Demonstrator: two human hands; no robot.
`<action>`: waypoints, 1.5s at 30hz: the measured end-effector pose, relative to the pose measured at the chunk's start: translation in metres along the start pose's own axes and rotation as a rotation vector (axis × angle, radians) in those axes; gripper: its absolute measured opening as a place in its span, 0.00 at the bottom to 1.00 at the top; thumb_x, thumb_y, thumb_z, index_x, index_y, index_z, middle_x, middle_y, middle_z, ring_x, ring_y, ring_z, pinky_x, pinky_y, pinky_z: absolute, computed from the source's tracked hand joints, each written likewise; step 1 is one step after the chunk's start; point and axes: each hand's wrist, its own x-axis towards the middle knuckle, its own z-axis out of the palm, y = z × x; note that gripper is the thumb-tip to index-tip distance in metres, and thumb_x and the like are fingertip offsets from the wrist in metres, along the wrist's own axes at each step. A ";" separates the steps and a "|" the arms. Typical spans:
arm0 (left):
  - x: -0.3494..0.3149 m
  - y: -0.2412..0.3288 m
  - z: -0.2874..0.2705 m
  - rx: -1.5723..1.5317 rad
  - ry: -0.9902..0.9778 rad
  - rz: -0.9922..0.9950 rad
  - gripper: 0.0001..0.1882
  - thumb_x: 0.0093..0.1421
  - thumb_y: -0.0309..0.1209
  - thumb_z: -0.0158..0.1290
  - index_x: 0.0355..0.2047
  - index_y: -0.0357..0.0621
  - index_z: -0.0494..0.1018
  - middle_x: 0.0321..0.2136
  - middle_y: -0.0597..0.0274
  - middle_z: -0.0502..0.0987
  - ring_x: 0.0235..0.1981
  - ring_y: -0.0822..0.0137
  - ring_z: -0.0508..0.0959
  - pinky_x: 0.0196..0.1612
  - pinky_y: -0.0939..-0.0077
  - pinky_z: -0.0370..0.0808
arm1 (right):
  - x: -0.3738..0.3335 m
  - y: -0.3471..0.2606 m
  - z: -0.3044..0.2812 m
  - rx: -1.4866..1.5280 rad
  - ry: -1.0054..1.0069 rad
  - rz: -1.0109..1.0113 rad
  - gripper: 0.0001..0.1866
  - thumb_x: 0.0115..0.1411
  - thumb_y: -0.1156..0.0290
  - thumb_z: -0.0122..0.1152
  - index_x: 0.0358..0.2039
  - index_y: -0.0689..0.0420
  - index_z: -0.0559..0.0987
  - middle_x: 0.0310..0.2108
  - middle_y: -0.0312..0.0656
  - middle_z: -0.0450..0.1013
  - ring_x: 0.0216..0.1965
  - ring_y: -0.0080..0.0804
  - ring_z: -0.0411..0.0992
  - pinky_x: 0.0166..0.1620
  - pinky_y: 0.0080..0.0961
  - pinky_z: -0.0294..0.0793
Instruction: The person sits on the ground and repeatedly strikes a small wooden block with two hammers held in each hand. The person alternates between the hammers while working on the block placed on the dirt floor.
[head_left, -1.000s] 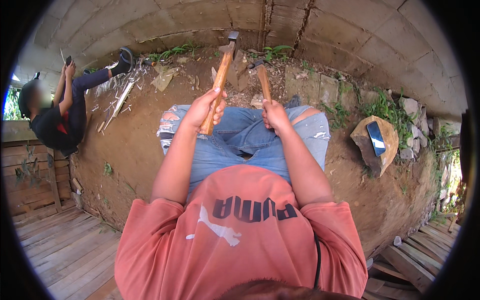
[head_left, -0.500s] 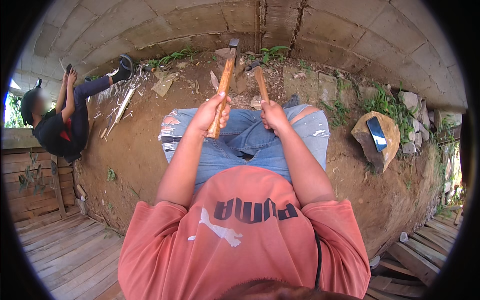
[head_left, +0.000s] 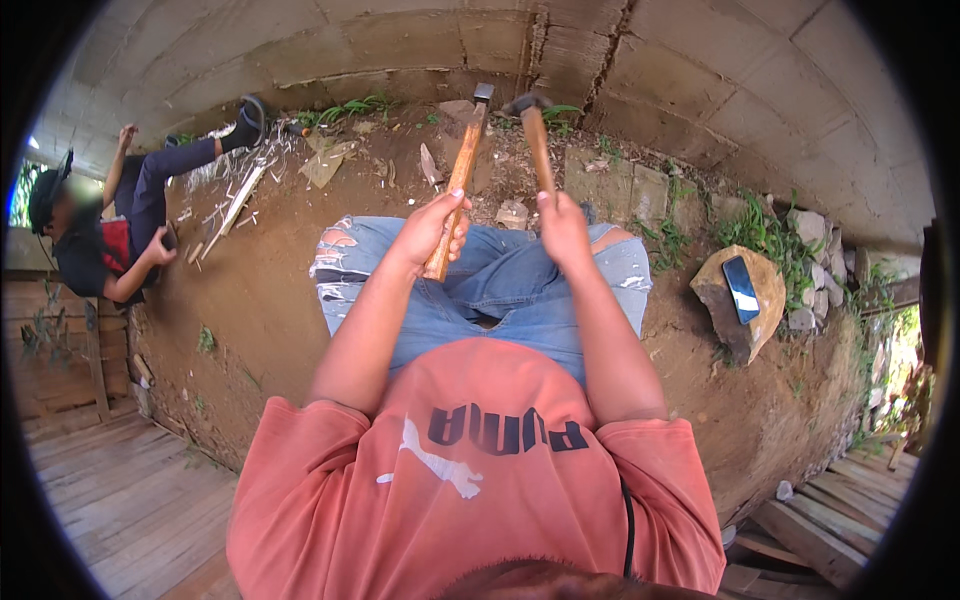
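Gripping a wood-handled tool [head_left: 467, 160] with a metal head, the left hand [head_left: 428, 230] is holding it at the upper centre of the frame, thumb lying along the handle, butt end poking out below the curled fingers. The right hand [head_left: 566, 235] is clasping a hammer [head_left: 539, 155] just to the right, and a narrow gap is showing between the two heads. Beyond them a block wall [head_left: 700, 70] is curving along the top edge. Brown earth [head_left: 260, 310] is stretching to either side of the jeans [head_left: 375, 270], giving both elbows width. Toward the right edge a rock [head_left: 713, 292] is bearing a phone [head_left: 740, 289], with stones [head_left: 808, 275] and green plants [head_left: 755, 220] bordering it. A co-worker [head_left: 85, 262] is sitting at the upper left, one leg reaching toward the wall. Plank flooring [head_left: 120, 500] is filling the lower left.

The hammer's head is blurring, so its shape is proving hard to make out; the right fist is hiding the handle's lower end and the fingertips. The salmon T-shirt [head_left: 500, 500] is running off the bottom edge, and the lens's black rim is cutting off the corners.
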 end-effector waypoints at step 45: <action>0.005 -0.022 -0.006 -0.037 0.030 0.036 0.20 0.75 0.53 0.49 0.46 0.48 0.71 0.22 0.70 0.69 0.17 0.77 0.68 0.19 0.79 0.66 | 0.031 -0.183 -0.104 -0.421 0.056 -0.369 0.21 0.74 0.53 0.56 0.38 0.62 0.78 0.32 0.59 0.79 0.36 0.64 0.77 0.40 0.52 0.74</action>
